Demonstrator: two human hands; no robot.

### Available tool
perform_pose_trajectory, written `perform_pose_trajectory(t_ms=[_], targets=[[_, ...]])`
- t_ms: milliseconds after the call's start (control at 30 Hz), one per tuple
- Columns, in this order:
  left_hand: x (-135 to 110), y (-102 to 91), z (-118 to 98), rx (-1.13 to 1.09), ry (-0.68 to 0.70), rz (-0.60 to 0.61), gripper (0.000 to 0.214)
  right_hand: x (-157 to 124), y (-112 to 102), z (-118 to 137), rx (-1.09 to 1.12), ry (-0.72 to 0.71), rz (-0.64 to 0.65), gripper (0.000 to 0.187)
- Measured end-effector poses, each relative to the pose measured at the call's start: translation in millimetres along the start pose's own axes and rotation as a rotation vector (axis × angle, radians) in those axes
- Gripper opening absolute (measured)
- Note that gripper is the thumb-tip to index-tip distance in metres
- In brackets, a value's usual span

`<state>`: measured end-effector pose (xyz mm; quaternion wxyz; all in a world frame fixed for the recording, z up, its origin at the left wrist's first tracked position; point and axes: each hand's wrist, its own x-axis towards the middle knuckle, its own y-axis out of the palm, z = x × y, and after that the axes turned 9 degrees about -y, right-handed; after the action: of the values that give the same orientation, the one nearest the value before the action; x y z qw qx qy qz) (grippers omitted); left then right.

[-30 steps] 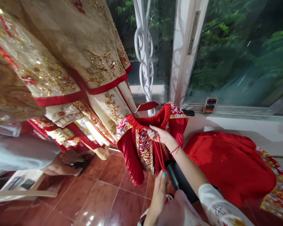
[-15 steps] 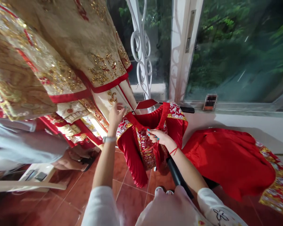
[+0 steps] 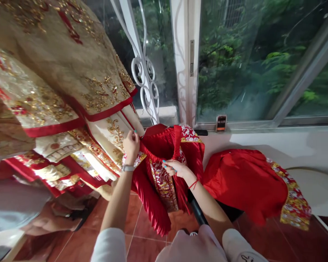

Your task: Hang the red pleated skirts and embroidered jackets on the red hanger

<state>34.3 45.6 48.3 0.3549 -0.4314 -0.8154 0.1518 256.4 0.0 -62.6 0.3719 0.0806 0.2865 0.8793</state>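
Note:
A red pleated skirt (image 3: 153,183) with gold and silver embroidered panels hangs before me, its gathered waistband forming an open loop. Behind its top edge part of a hanger shows, with a thin metal hook (image 3: 151,113). My right hand (image 3: 176,168) is closed on the front of the waistband, fingers pinched together. At the waistband's left end, my left hand (image 3: 131,143) is raised with curled fingers near the hanger's end; what those fingers hold, if anything, is hidden. Beside it hang cream robes (image 3: 104,87) with gold sequins and red hems.
A second red garment (image 3: 243,182) with an embroidered border lies draped to the right. A white scrolled metal stand (image 3: 144,76) rises before the window. A small dark device (image 3: 221,123) stands on the sill. At the left, a person's grey clothing (image 3: 19,203) shows above the red tile floor.
The view has turned right, so most things sit further left. My left hand's fingers have drawn together by the waistband's left end. My right hand still grips the waistband.

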Motion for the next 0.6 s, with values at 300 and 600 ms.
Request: perform_pose_trajectory(t_ms=[300,600], targets=[[-38,-44.1,76,0.039,0.26,0.07,0.063,-13,-2,9,0.026,-0.024,0.03,0.041],[-20,-62.8,88,-0.047,0.042,0.253,0.036,-12,6,10,0.01,0.015,0.043,0.038]])
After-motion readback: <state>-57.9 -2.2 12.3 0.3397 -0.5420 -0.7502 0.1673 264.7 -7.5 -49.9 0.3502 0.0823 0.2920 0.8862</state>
